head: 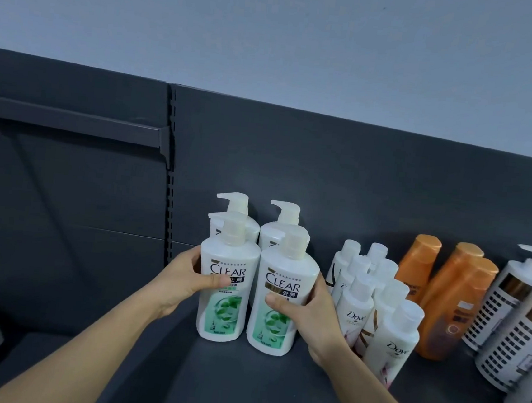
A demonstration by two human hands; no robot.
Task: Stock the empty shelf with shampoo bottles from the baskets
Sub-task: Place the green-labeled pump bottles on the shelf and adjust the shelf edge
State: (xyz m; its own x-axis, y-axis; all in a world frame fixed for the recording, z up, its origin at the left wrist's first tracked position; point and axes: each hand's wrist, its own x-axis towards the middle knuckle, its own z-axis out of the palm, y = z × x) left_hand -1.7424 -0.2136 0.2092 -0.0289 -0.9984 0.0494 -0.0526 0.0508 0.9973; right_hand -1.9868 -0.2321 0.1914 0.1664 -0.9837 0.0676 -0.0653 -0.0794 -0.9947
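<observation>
Both hands on product, one bottle each. Left hand [185, 278] wraps the left white pump-top CLEAR shampoo bottle with green leaf label [226, 290]: thumb across the front label, fingers curled round its left side. Right hand [307, 315] grips the right matching CLEAR bottle [281, 303]: thumb on the front, fingers behind its right side. Both bottles upright, side by side on the dark grey metal shelf [240, 390], just in front of two more CLEAR pump bottles [280, 224]. To the right: white Dove bottles [389, 336], orange bottles [453, 303], white grid-patterned pump bottles [519, 326].
</observation>
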